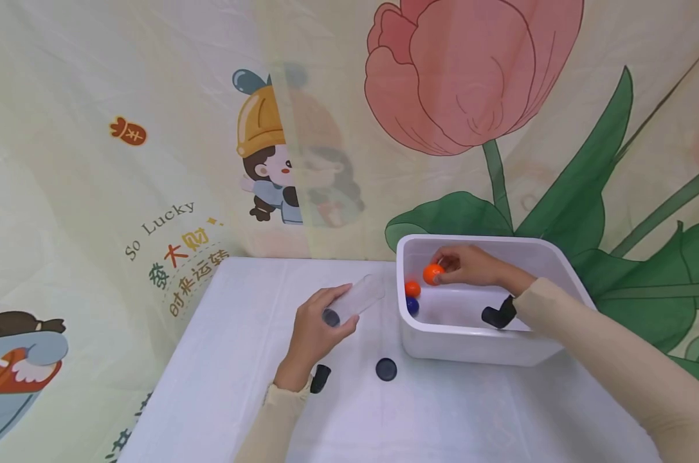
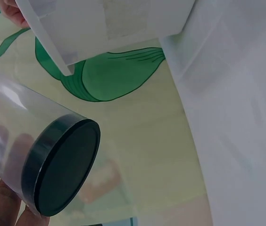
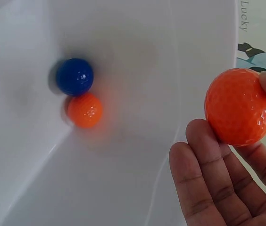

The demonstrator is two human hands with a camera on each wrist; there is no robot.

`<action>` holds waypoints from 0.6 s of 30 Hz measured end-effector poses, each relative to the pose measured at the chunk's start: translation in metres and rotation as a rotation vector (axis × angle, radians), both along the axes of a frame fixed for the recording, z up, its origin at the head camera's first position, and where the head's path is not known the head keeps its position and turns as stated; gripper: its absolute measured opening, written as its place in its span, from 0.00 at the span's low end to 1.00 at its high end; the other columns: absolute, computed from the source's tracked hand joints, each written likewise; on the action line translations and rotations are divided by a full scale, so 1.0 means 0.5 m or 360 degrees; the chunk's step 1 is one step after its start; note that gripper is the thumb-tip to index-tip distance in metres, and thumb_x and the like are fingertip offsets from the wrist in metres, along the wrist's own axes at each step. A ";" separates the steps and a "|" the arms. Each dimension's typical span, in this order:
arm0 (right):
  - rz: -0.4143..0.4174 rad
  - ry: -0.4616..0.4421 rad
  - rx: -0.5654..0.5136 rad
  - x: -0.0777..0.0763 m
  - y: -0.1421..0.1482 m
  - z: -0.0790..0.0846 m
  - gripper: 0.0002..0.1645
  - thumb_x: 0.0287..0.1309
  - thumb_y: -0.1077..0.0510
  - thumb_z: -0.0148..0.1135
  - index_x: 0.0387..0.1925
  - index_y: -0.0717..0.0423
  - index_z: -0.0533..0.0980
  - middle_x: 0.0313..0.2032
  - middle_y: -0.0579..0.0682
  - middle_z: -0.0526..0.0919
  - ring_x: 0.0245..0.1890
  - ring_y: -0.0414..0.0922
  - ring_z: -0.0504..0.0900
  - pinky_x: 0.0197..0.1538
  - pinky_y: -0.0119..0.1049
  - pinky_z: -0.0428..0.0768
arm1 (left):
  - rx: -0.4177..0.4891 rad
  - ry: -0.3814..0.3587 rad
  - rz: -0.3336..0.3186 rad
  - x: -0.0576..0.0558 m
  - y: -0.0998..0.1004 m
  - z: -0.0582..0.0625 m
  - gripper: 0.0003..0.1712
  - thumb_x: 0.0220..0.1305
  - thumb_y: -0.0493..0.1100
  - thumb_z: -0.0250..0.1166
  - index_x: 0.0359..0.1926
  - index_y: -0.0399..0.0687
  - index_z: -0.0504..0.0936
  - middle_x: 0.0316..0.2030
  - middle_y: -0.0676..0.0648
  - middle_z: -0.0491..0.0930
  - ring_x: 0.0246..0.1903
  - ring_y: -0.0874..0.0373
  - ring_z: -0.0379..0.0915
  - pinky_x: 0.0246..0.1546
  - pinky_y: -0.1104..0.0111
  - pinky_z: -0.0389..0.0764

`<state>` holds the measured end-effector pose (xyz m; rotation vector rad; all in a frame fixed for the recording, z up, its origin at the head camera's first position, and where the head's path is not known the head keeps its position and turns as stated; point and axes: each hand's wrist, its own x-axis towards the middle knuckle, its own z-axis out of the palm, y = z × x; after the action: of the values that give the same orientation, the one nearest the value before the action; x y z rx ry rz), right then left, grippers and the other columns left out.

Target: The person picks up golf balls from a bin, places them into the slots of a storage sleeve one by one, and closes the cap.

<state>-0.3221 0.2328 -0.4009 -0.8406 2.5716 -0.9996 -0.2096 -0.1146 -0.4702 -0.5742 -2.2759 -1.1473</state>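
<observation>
Nearest, a flat, round black lid (image 1: 386, 370) is lying on a white cloth-covered table (image 1: 210, 386), on the near side of a person's left hand (image 1: 314, 321) and to the right of its thumb. The left fingers are gripping a clear plastic cylindrical tube (image 1: 361, 297), curved partway round it with the thumb opposite, parted only as far as its body requires. The tube's round black end cap (image 2: 69, 169) is sitting down between thumb and fingers, while the clear length is slanting out past the fingertips towards a deep white plastic bin (image 1: 471, 330). Within the bin's outline, the right hand (image 1: 473, 265) is pinching a glossy, dimpled orange ball (image 3: 239, 107) between thumb and fingers, the remaining fingers extending loosely beside it. Left of those fingertips, a glossy blue ball (image 3: 74, 77) and a second orange ball (image 3: 85, 110) are resting together on the bin's floor. Farthest off, beyond both hands, a cream printed backdrop (image 1: 170, 77) is showing a large pink tulip (image 1: 471, 71).
</observation>
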 end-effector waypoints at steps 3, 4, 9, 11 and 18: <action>0.0019 0.0018 -0.0016 0.005 -0.002 0.012 0.16 0.64 0.64 0.75 0.51 0.64 0.83 0.44 0.52 0.87 0.44 0.49 0.84 0.52 0.34 0.87 | -0.0001 -0.0024 -0.0015 -0.004 0.003 0.001 0.33 0.52 0.35 0.82 0.61 0.43 0.88 0.52 0.41 0.89 0.49 0.43 0.88 0.48 0.48 0.90; 0.0028 0.0021 -0.0027 0.007 -0.003 0.016 0.16 0.64 0.64 0.76 0.51 0.65 0.83 0.44 0.52 0.87 0.44 0.48 0.84 0.51 0.33 0.87 | 0.0001 -0.0030 -0.0018 -0.005 0.004 0.001 0.33 0.52 0.35 0.82 0.61 0.43 0.88 0.52 0.41 0.89 0.49 0.43 0.87 0.48 0.48 0.89; 0.0069 0.0023 -0.0075 0.016 -0.009 0.031 0.16 0.63 0.65 0.76 0.51 0.66 0.83 0.43 0.52 0.87 0.43 0.48 0.84 0.50 0.28 0.85 | 0.0001 -0.0054 -0.0038 -0.006 0.008 0.004 0.32 0.51 0.35 0.82 0.61 0.42 0.88 0.51 0.40 0.89 0.49 0.41 0.87 0.48 0.47 0.89; 0.0080 0.0019 -0.0090 0.020 -0.011 0.036 0.16 0.64 0.65 0.76 0.51 0.66 0.83 0.44 0.52 0.87 0.43 0.48 0.84 0.50 0.27 0.85 | -0.0004 -0.0063 -0.0043 -0.006 0.009 0.005 0.32 0.51 0.35 0.82 0.61 0.42 0.88 0.51 0.40 0.89 0.49 0.41 0.87 0.47 0.47 0.89; 0.0087 0.0047 -0.0115 0.033 -0.020 0.057 0.17 0.63 0.65 0.75 0.52 0.66 0.83 0.44 0.51 0.88 0.43 0.48 0.85 0.50 0.28 0.86 | -0.0023 -0.0080 -0.0057 -0.009 0.014 0.009 0.32 0.52 0.35 0.82 0.61 0.40 0.87 0.52 0.39 0.89 0.50 0.40 0.87 0.49 0.46 0.89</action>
<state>-0.3058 0.2228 -0.3722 -0.9459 2.5355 -1.0772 -0.2144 -0.1077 -0.4656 -0.6001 -2.3268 -1.1756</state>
